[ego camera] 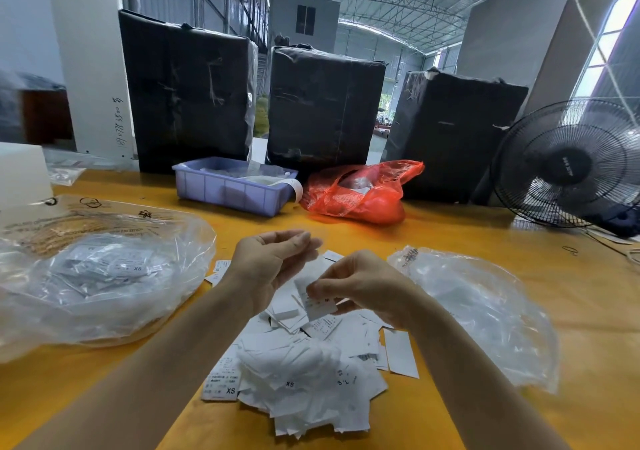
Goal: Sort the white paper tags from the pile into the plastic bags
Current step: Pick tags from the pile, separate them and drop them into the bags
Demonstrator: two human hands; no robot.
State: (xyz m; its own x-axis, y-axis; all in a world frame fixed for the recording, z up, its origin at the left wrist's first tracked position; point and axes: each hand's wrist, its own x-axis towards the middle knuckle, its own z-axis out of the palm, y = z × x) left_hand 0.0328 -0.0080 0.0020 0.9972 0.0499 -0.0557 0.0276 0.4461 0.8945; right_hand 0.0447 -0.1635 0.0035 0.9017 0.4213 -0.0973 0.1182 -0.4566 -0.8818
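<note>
**Picking Tags From My Pile**

I am sitting at a yellow table (467,234). My pile of white paper tags (304,377) is lying right in front of me, near the table's close edge. Some tags are showing "XS" and one is showing "S L".

My right hand (363,286) is hanging over the far end of the pile. Its fingers and thumb are pinching a small tag (320,305) with tiny print on it. My left hand (270,259) is floating just beside it, a bit higher. Its fingers are bent loosely with the thumb near the fingertips. I cannot tell if it is holding anything.

A big clear plastic bag (104,276) is lying on my left, with tags already inside it. Another clear bag (485,307) is lying on my right. The pile is sitting between the two bags, close to both. Bare yellow table is showing beside my arms on both sides.

Past my hands, bare table is stretching out to a purple tray (232,191) and a red plastic bag (360,193). Three tall black wrapped boxes (325,106) are standing behind them at the far edge. A black fan (568,165) is standing at the far right.
</note>
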